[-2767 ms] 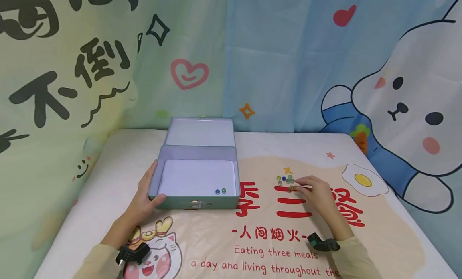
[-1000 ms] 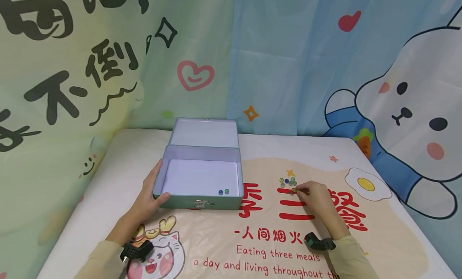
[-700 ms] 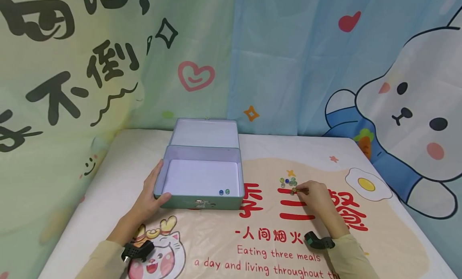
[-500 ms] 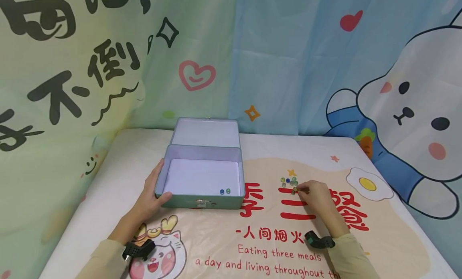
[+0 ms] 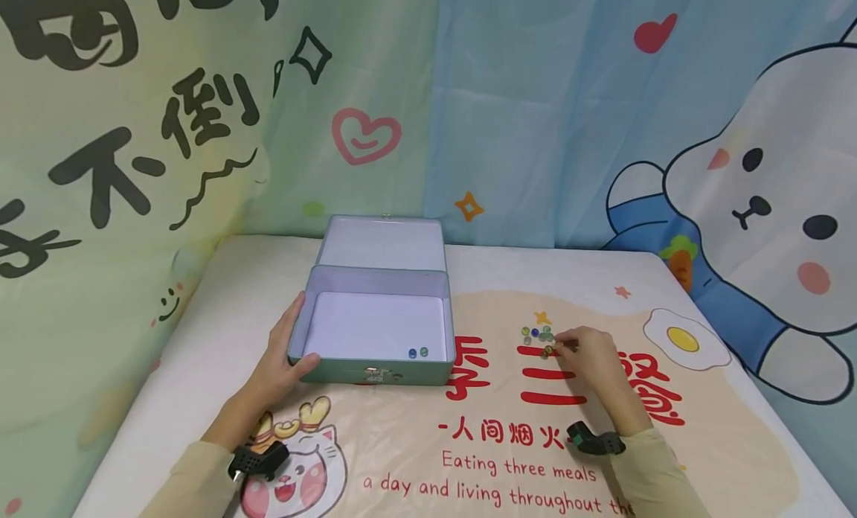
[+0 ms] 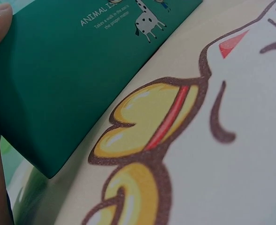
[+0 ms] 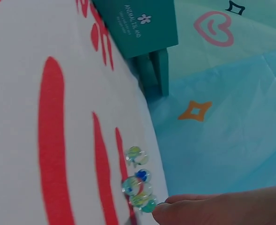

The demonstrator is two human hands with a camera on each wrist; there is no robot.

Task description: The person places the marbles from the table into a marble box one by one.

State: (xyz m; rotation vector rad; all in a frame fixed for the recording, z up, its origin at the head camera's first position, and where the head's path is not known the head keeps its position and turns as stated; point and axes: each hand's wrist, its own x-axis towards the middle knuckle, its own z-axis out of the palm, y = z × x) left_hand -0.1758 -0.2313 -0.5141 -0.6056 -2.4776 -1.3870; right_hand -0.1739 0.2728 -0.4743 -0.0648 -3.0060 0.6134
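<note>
My left hand [image 5: 277, 354] grips the left side of an open tin box [image 5: 375, 373], thumb over its front corner and fingers along the side wall. In the left wrist view the box's green front [image 6: 58, 84] fills the upper left. A blue marble [image 5: 412, 353] and a green marble [image 5: 424, 352] lie inside, near the front right. My right hand [image 5: 592, 358] is beside a cluster of glass marbles [image 5: 535, 333] on the table, fingertips at the cluster's right edge. In the right wrist view its extended fingers [image 7: 212, 206] reach the nearest marbles [image 7: 141, 201]; the thumb is hidden there.
The box lid [image 5: 382, 242] is tipped back at the far side. A printed cloth [image 5: 482, 458] with red lettering covers the table. A patterned curtain [image 5: 495, 116] hangs behind. Each wrist wears a dark strap, such as the right strap [image 5: 596, 440].
Over the last half second my right hand draws back slightly up and right from the nearer marbles, fingertips parting a little. My left hand stays on the box. The head view shifts slightly.
</note>
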